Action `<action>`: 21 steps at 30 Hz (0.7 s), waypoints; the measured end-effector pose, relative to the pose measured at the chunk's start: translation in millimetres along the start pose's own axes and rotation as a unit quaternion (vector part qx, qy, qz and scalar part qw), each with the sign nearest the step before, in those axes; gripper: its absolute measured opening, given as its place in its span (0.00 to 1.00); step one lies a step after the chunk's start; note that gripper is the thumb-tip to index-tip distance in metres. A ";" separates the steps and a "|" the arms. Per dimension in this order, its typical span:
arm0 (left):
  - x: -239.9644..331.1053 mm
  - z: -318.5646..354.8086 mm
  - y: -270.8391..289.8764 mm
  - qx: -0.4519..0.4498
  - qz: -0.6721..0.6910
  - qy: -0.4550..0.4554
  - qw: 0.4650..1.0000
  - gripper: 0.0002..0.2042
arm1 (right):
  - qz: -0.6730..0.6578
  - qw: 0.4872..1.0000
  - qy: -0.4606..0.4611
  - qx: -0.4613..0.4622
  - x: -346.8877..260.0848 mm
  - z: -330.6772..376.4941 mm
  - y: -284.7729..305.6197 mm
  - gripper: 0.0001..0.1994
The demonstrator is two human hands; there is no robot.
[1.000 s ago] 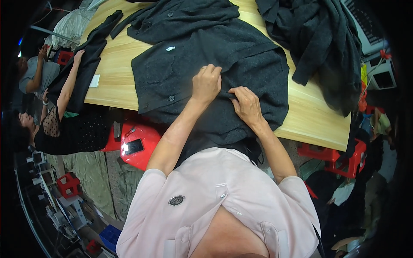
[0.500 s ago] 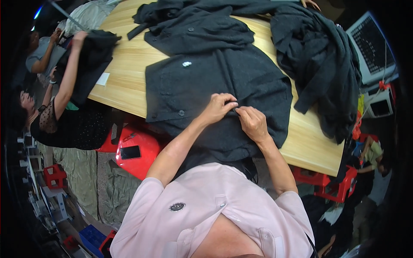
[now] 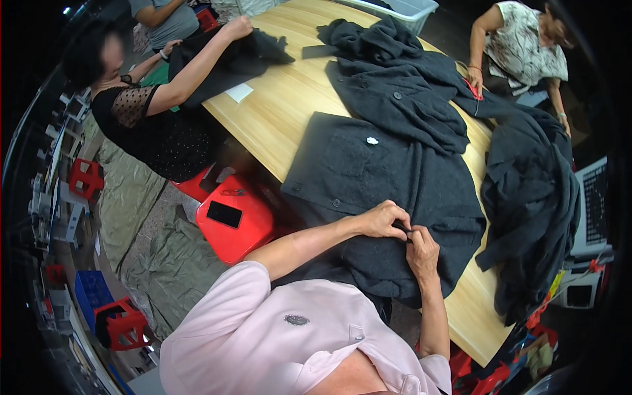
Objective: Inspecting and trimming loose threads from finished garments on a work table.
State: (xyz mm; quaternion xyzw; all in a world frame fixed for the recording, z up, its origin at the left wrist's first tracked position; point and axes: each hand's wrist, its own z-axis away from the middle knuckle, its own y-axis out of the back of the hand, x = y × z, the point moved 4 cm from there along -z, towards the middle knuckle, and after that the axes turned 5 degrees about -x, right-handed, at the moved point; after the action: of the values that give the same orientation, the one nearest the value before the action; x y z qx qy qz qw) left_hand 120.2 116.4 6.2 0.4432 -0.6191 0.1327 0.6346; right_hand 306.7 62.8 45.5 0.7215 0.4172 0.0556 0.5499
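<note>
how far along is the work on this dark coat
Done: the dark coat lies spread flat on the wooden table. In hand: left hand and right hand pinch one spot near its lower edge. Left: a heap of dark garments lies beside it.

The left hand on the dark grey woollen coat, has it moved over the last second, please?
Yes. The left hand slid along the dark grey woollen coat toward the right hand; their fingers now meet.

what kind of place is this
Probably a garment workshop. Several people sit round a long wooden table heaped with dark grey coats, and the left hand and right hand pinch one coat's fabric.
</note>
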 end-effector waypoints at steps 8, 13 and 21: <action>-5.8 -2.5 -11.1 0.151 -0.001 -0.015 0.988 0.13 | -0.075 0.987 -0.106 0.097 9.5 -0.8 -17.0 0.11; -7.1 -3.3 -1.5 0.122 0.071 0.048 0.989 0.15 | -0.016 0.992 -0.065 0.104 8.7 0.2 -19.5 0.11; 3.1 -12.0 -4.6 -0.040 -0.259 -0.113 0.958 0.18 | -0.041 0.994 -0.057 0.077 9.8 8.3 -18.8 0.12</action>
State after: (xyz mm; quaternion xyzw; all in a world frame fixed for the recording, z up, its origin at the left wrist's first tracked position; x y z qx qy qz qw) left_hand 132.1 121.4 9.0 0.5746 -0.5553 -0.1125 0.5906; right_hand 307.4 64.0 22.8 0.7461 0.4174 -0.0411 0.5172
